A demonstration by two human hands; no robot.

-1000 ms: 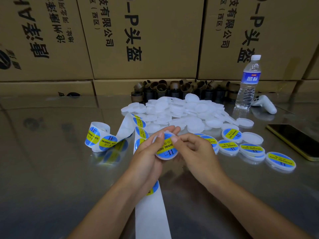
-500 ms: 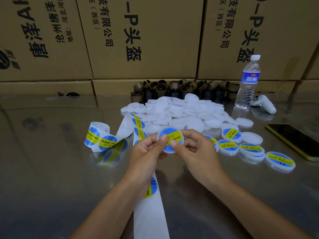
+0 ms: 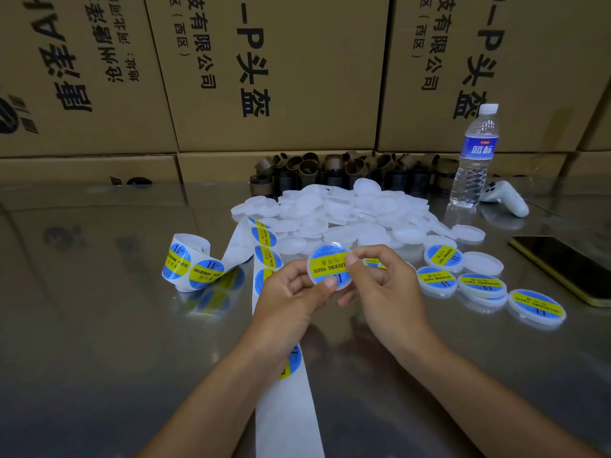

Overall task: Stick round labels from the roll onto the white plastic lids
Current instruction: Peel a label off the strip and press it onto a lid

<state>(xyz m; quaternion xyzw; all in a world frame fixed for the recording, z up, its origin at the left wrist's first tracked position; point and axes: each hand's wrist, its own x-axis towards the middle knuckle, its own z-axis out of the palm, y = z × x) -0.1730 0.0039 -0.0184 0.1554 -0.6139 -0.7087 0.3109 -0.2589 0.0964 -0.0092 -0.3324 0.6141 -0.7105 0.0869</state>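
Behind, cartons (image 3: 274,77); lids (image 3: 347,209) on glossy table (image 3: 99,325)

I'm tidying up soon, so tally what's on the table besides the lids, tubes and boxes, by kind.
Label roll: 1
Bottle: 1
Controller: 1
Phone: 1
Total: 4

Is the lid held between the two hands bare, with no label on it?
No, the lid pinched by the left hand and right hand carries a blue and yellow round label on its face.
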